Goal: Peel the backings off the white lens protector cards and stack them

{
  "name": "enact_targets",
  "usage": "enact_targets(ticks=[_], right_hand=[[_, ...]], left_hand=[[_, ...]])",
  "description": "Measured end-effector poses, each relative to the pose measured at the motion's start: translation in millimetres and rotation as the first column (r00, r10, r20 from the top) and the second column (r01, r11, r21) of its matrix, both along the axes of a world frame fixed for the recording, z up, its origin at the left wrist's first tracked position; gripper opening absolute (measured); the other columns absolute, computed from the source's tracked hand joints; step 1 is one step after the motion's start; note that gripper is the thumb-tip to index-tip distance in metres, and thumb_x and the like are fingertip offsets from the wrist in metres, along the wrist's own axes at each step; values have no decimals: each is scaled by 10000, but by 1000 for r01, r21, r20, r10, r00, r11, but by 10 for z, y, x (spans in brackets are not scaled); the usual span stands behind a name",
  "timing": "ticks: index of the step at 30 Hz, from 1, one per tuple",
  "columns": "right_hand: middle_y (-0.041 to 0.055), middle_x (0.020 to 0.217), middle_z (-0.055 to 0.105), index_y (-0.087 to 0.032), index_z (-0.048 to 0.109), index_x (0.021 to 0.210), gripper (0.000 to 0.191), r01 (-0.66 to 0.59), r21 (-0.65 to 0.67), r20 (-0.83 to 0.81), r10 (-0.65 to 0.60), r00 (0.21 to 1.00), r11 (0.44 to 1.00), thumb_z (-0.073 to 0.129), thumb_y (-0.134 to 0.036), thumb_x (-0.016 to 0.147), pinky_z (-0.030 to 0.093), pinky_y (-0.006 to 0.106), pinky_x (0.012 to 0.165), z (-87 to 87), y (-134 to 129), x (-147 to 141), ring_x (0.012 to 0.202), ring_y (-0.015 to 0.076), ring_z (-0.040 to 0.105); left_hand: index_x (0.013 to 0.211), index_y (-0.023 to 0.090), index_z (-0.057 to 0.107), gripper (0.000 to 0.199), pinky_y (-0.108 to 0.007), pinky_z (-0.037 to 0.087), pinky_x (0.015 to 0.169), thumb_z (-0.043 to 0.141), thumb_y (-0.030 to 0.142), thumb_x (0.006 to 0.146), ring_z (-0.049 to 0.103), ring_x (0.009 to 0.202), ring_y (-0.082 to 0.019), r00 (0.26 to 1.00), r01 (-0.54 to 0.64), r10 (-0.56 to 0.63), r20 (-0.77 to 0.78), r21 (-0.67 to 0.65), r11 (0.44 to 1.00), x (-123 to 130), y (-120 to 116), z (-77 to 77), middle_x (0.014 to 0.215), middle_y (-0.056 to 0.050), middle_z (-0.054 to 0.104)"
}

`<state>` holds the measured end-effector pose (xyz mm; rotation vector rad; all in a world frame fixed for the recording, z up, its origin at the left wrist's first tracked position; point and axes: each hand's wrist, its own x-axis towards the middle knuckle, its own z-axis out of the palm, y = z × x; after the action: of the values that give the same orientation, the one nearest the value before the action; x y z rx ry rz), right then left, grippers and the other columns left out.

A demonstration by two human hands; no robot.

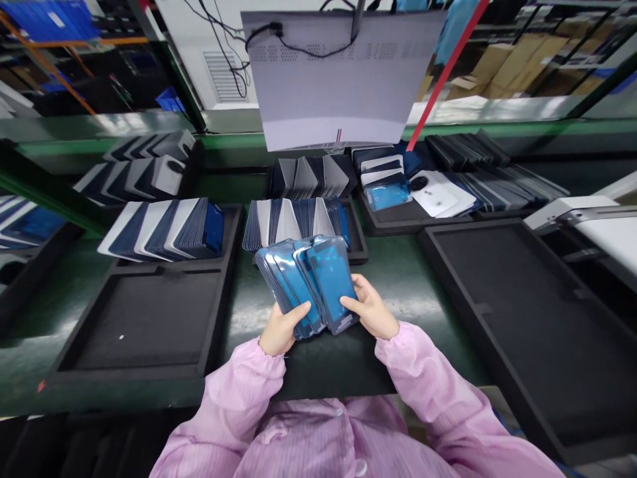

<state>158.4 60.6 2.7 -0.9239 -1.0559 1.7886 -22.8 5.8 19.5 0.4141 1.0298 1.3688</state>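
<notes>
Holding a fanned stack of blue-filmed phone back panels (328,275) in the head view, the left hand (281,328) closes thumb and fingers on its lower left; the right hand (374,309) pinches its right edge, thumb on the front panel. The stack is over the green table (413,272), just before a row of upright panels (293,222), between a left foam tray (159,322) and a right foam tray (517,299).

Single head-worn view, facing forward and down — left hand (279,328) and right hand (374,311) near, workbench (415,282) beneath

Beyond the slanting red strip (448,74) sit probably cardboard boxes (522,63).
</notes>
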Motion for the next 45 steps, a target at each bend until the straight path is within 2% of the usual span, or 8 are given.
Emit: enact_targets(ticks=[3,8,18,24,28,33,38,45], right_hand=[[-36,809,666,-256,515,962,442,-34,-45,16,35,999,998,822,-343,655,525,279,686,-53,-4,-33,698,131,629],[-28,883,681,-273,502,978,465,160,-6,-31,-160,987,987,820,-371,654,544,327,765,32,87,95,759,151,650],[-29,847,684,-265,502,1012,488,-63,-49,-7,63,998,997,824,-322,650,539,280,690,-58,-5,-33,714,135,646],[-20,918,686,-270,513,1007,468,122,-11,-37,-122,992,992,820,-325,658,543,320,769,47,75,95,800,156,657],[-8,972,689,-288,498,1064,512,72,-6,-87,-72,994,997,814,-360,668,550,361,798,67,51,79,845,179,670],[-23,898,688,-277,489,1088,527,-3,-38,-29,2,1000,999,813,-310,674,555,296,716,-107,-26,-59,746,143,659],[-30,859,692,-266,490,1067,507,-15,-95,-33,12,999,995,811,-302,676,558,284,691,-144,-8,-45,697,129,659],[-34,843,680,-257,516,1058,504,46,-47,-22,-47,999,998,822,-288,659,545,259,686,-79,4,-40,717,121,648]], left_hand=[[1108,170,633,629,-446,564,858,852,280,528,725,867,-290,1000,4,-4,8,-14,1000,-9,3,-2,830,-51,757],[1111,205,628,648,-461,584,806,832,240,497,735,748,-268,997,-70,72,13,-104,992,-52,16,-1,728,4,740],[988,160,669,544,-466,529,942,871,402,546,704,980,-301,1000,-28,28,0,-6,1000,34,10,-46,956,-91,758],[1038,190,654,555,-449,523,961,849,446,586,687,1036,-293,996,-84,86,30,-51,995,-18,27,-43,942,-72,759],[1043,192,659,538,-444,513,975,842,441,604,689,1033,-281,995,-99,100,10,-25,995,18,31,-71,968,-64,759],[993,170,666,575,-444,503,982,857,478,547,690,1026,-291,996,-64,65,68,-27,998,75,22,-96,953,-83,763],[910,185,668,484,-451,532,935,888,311,497,722,921,-282,990,-47,58,131,-84,995,40,21,-54,847,-39,769],[962,181,639,499,-421,568,859,867,239,522,738,815,-245,993,-109,112,24,-91,990,42,45,-81,845,-23,765]])
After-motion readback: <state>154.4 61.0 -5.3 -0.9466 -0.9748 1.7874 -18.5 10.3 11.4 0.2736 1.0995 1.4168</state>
